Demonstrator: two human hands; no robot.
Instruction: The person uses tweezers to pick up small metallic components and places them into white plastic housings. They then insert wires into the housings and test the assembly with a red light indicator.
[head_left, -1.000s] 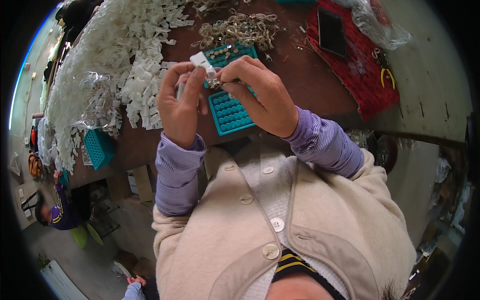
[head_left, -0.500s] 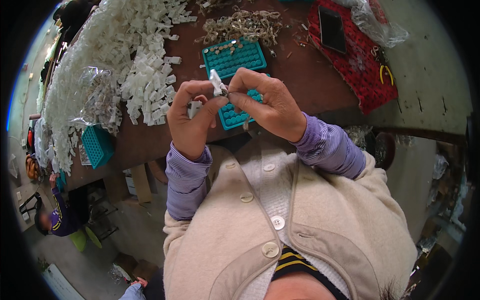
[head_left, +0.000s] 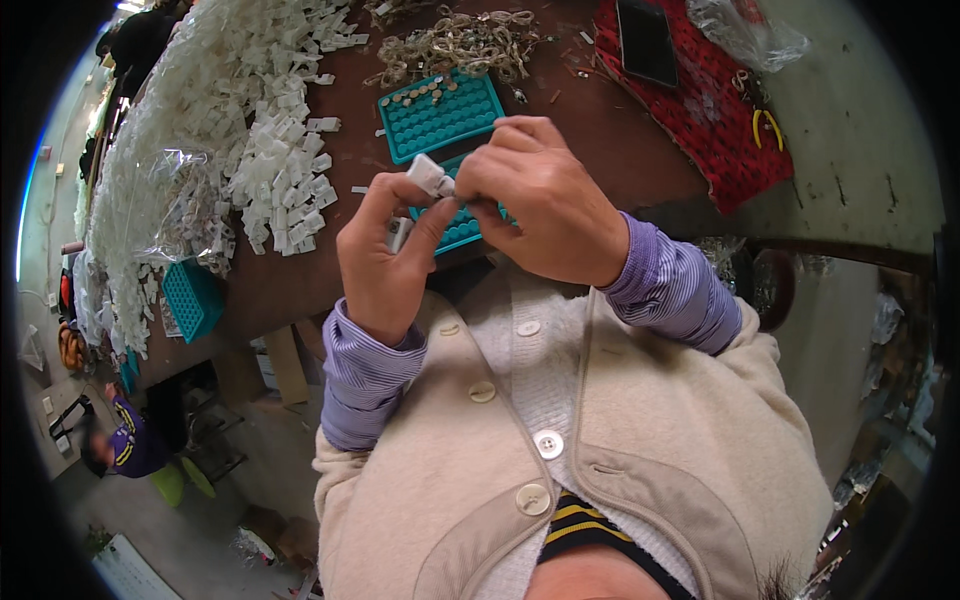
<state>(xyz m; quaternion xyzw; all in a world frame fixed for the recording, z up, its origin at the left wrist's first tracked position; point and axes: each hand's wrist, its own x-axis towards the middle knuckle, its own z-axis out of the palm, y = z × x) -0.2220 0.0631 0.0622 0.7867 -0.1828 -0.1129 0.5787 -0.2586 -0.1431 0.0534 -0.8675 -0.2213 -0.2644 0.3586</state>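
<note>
My left hand pinches a small white plastic piece between thumb and forefinger. A second white piece is tucked against its curled fingers. Close beside it, my right hand has thumb and forefinger pressed together at the end of the first piece; whatever is between them is too small to make out. Under the hands lies a teal tray with round pockets, partly covered by them. Just beyond, another teal tray holds several small round parts along its far edge.
A large heap of white plastic pieces covers the table's left side, with a clear bag and a teal basket. Coiled cords lie at the back. On red cloth rest a phone and yellow-handled pliers.
The white piece in my left hand has tilted over. My right hand has rolled, its back now turned up more, with the fingertips still at the piece. The whole view has shifted slightly.
</note>
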